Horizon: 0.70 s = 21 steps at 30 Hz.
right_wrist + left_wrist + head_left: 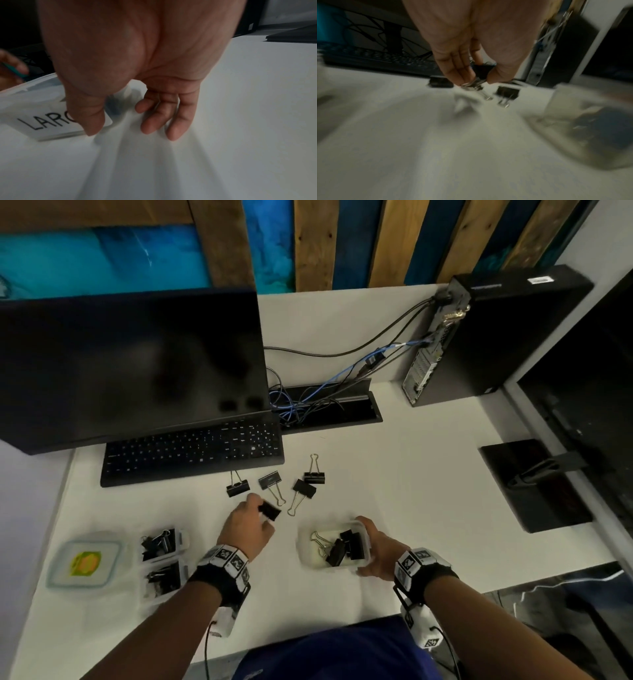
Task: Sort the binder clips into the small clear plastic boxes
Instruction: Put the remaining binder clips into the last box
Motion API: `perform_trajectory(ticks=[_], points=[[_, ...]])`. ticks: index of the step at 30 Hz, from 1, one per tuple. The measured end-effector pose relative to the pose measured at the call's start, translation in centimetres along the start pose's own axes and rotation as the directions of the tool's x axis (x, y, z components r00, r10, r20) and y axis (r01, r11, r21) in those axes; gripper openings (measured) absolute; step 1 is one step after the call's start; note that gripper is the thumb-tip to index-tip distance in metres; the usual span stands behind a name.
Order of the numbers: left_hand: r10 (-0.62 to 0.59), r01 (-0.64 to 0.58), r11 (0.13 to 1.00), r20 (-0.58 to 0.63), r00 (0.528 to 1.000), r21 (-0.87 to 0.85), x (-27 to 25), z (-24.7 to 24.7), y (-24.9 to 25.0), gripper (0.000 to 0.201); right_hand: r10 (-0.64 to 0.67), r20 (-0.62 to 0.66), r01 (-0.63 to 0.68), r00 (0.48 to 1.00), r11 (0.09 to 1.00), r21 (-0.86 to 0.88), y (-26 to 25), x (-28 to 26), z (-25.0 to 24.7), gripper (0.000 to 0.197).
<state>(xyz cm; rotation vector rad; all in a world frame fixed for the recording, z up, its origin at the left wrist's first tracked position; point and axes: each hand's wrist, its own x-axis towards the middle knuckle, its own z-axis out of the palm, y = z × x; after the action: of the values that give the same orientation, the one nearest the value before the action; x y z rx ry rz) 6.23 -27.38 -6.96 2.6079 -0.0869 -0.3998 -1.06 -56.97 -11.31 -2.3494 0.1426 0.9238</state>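
My left hand pinches a black binder clip between thumb and fingers, just above the white desk. The blurred left wrist view shows that clip with its silver handles pointing down. Several loose black clips lie beyond it, among them one by the keyboard and one farther right. My right hand grips the right end of a clear box holding several large clips. In the right wrist view my thumb presses that box's label, which reads "LAR…".
Two smaller clear boxes with clips stand at the left, next to a clear lid with a yellow-green sticker. A keyboard and monitor sit behind; a cable tray and PC tower lie farther right.
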Motion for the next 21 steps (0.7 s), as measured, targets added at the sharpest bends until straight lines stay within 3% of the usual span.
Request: perform_trajectory(ticks=[3, 7, 10, 13, 18, 21], points=[[0.244, -0.234, 0.967, 0.102, 0.964, -0.101, -1.6, -0.4, 4.2, 0.042, 0.000, 0.025, 0.000, 1.000, 1.000, -0.009, 0.1, 0.3, -0.2, 0.117], [0.488, -0.514, 0.857, 0.257, 0.834, 0.038, -2.2, 2.3, 7.7, 0.032, -0.003, 0.046, 0.004, 0.999, 1.000, -0.019, 0.1, 0.6, -0.4, 0.117], [0.471, -0.560, 0.801, 0.352, 0.809, 0.214, -1.6, 4.4, 8.4, 0.025, 0.003, 0.022, -0.002, 1.000, 0.998, -0.058, -0.3, 0.0, -0.5, 0.115], [0.458, -0.575, 0.752, 0.373, 0.807, 0.322, -1.1, 5.5, 8.0, 0.024, 0.006, 0.015, -0.005, 1.000, 0.998, -0.069, -0.4, -0.3, -0.5, 0.113], [0.535, -0.619, 0.729, 0.322, 0.781, 0.291, -1.7, 6.2, 7.0, 0.027, -0.009, 0.014, 0.010, 1.000, 0.998, -0.068, -0.4, -0.3, -0.6, 0.113], [0.518, -0.601, 0.731, 0.310, 0.797, 0.323, -1.8, 6.2, 6.6, 0.030, -0.014, 0.024, 0.016, 1.000, 0.997, -0.073, -0.5, -0.2, -0.7, 0.111]])
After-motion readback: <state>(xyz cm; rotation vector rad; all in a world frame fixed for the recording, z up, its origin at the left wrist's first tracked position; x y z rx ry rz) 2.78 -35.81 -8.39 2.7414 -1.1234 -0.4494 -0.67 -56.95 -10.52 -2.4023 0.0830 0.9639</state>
